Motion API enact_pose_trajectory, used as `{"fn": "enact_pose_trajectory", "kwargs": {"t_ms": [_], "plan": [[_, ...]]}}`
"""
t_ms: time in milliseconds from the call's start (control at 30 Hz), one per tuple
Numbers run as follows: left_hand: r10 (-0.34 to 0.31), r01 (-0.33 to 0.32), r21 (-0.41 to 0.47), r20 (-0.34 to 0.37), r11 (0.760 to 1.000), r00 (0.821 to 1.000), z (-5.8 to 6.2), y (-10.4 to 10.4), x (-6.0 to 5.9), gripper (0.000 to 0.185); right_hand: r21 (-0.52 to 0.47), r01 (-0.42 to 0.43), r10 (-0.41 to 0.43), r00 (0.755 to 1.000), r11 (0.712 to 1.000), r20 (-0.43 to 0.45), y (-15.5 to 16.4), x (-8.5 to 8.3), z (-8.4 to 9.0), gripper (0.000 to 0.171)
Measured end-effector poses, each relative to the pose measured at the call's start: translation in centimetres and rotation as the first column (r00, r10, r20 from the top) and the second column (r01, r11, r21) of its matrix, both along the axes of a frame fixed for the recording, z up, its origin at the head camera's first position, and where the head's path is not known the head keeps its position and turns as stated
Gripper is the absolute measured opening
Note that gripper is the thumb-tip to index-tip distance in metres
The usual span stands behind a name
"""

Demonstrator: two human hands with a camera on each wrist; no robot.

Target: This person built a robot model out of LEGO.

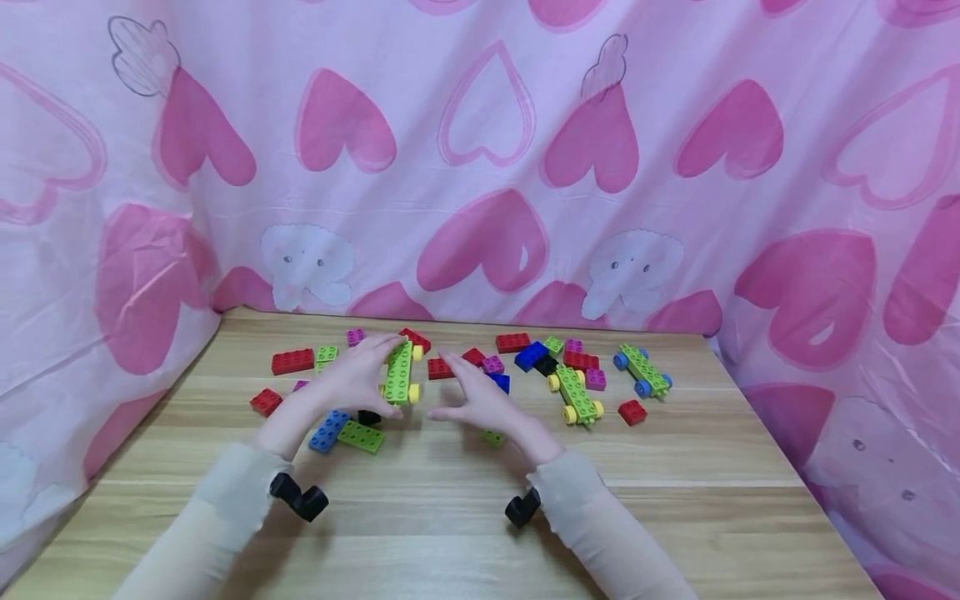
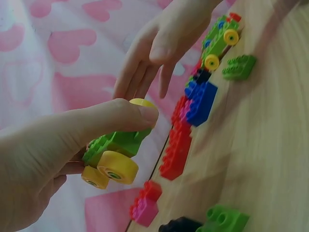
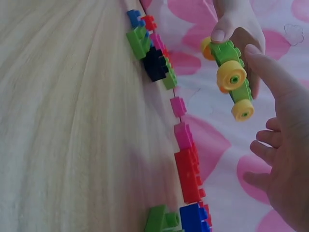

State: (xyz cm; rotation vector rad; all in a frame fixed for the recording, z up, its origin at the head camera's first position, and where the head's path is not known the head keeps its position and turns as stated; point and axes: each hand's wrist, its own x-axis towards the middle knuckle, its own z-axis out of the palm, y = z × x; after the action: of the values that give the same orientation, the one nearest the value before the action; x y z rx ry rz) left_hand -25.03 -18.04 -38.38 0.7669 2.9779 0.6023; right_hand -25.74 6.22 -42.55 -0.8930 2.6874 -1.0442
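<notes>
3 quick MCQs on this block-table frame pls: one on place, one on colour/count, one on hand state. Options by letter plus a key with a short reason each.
1. Where is the green wheeled chassis with blue wheels?
A. far right of the block spread
B. in the left hand
C. at the near table edge

2. What colour are the wheels on the green chassis that the left hand holds?
A. blue
B. yellow
C. red

3. How is the right hand?
A. curled round a red brick
B. open, fingers straight, holding nothing
C. pressed flat on a blue brick

Key: 1 A, the head view shows it rightmost among the blocks on the wooden table. 2 B, both wrist views show yellow wheels on the held chassis. 3 B, the left wrist view shows its fingers extended beside the chassis with no grip on anything.
</notes>
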Motion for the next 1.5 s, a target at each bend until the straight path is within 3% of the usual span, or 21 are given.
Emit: {"fn": "enact_pose_trajectory", "kwargs": {"t_ms": [233, 433, 800, 1200, 1500], "plan": [[-0.051, 0.051, 0.037, -0.005, 0.998, 0.999, -0.7, 1.2, 1.2, 0.114, -0.022, -0.032, 0.033, 0.997, 0.999, 0.074, 0.0, 0.8, 0.4, 0.110], [-0.089, 0.087, 0.075, 0.024, 0.993, 0.996, -1.6, 2.0, 2.2, 0.118, -0.050, -0.036, 0.043, 0.990, 0.998, 0.134, 0.0, 1.5, 0.3, 0.112], [-0.085, 0.079, 0.095, 0.058, 0.992, 0.995, -2.5, 3.2, 3.7, 0.116, -0.012, -0.051, 0.053, 0.987, 0.999, 0.151, 0.3, 2.6, -0.1, 0.102], [-0.136, 0.116, 0.158, 0.119, 0.981, 0.984, -4.1, 3.6, 5.0, 0.117, 0.057, -0.067, 0.060, 0.992, 0.996, 0.114, 0.5, 4.4, -0.5, 0.103], [-0.164, 0.143, 0.140, 0.157, 0.980, 0.974, -5.3, 4.3, 5.7, 0.120, 0.106, -0.086, 0.073, 0.991, 0.991, 0.115, 0.4, 5.2, -1.1, 0.102]]}}
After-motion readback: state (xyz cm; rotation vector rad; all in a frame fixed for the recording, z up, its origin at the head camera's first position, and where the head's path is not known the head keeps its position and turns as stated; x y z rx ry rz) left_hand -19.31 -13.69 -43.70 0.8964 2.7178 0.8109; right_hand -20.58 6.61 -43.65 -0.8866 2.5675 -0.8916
